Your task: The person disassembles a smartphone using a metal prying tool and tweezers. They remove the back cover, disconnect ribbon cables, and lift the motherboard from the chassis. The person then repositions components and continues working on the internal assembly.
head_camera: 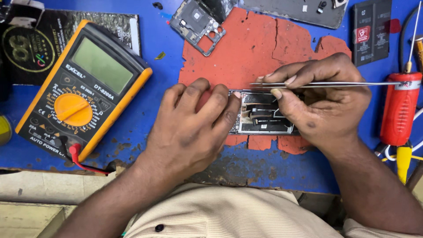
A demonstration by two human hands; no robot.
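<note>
- Head view, looking straight down on a blue desk [145, 110] with a torn red mat [260, 48] across its middle
- Opened phone [264, 117] lying on the mat, long axis left to right, circuit parts and black ribbon cables exposed
- Left hand [191, 125] flat on the phone's left end, fingers spread, pinning it down, nothing held
- Right hand [321, 101] over the phone's right end, grip pinched closed on thin metal tweezers [326, 83]
- Tweezers lying level, left to right, tips pointing left just above the phone's upper edge; parallel to the phone's long axis
- Exposed parts just below and toward the body from the tweezer tips; right hand nearer
- Yellow multimeter [83, 88] well to the left, red-handled tool [400, 110] at far right, black battery [371, 31] and loose phone frame [198, 24] at the top
</note>
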